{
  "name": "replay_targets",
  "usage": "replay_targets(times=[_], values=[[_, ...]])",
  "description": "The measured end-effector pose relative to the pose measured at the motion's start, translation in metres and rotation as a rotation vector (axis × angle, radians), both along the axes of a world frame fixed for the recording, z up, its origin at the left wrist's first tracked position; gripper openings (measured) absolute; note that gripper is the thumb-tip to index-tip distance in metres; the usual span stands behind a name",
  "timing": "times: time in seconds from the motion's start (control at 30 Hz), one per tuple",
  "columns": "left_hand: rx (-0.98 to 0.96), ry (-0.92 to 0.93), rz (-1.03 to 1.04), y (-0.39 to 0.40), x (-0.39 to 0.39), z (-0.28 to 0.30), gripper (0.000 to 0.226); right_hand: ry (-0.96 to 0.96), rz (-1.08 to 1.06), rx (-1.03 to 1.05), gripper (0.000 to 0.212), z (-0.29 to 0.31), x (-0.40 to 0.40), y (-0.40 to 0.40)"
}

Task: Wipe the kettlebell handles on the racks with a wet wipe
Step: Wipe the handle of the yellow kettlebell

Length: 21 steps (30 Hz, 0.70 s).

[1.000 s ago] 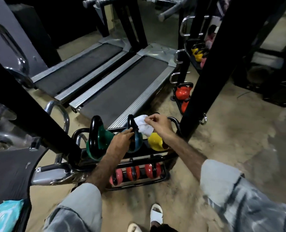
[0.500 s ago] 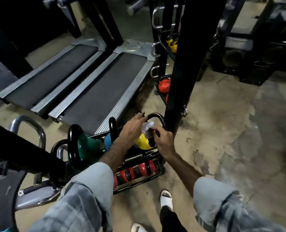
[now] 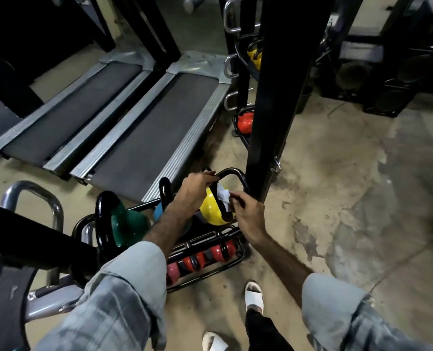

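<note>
Right hand (image 3: pixel 248 216) just below centre of the frame, fingers curled and pinching the white wet wipe (image 3: pixel 223 196) against the black handle (image 3: pixel 221 206) of the yellow kettlebell (image 3: pixel 210 210). Left hand (image 3: pixel 195 188) sits just to its left, fingers wrapped over the top of that same handle, gripping it. The yellow bell stands at the right end of the upper tier of the low black rack (image 3: pixel 231 234), centre of the picture. Left of it, mostly behind the left forearm, a blue kettlebell (image 3: pixel 158 211), then a green kettlebell (image 3: pixel 126 226) with a thick black handle. On the lower tier, a row of small red kettlebells (image 3: pixel 210 255) lying side by side. A black upright post (image 3: pixel 273 97) rises just right of the hands. Behind it, upper centre, a second rack holding a red kettlebell (image 3: pixel 245 121) and, higher up, a yellow one (image 3: pixel 255 57). Two treadmills (image 3: pixel 144 117) fill the upper left. Speakers (image 3: pixel 387 79) at upper right. Bare concrete floor (image 3: pixel 349 186), and white sandals (image 3: pixel 253 295) at the bottom edge.
</note>
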<state>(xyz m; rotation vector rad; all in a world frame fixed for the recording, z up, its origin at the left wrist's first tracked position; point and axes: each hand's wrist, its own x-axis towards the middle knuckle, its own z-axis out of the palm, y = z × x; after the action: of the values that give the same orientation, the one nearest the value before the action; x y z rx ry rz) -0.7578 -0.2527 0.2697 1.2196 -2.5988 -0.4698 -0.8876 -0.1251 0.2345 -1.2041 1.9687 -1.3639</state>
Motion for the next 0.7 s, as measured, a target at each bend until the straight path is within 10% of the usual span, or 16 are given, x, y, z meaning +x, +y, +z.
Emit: replay_targets(times=[0.7], values=[[0.098,0.028,-0.069,-0.005,0.0,-0.003,0.033,-0.029,-0.146,0.049,0.011,-0.019,0.038,0.021]])
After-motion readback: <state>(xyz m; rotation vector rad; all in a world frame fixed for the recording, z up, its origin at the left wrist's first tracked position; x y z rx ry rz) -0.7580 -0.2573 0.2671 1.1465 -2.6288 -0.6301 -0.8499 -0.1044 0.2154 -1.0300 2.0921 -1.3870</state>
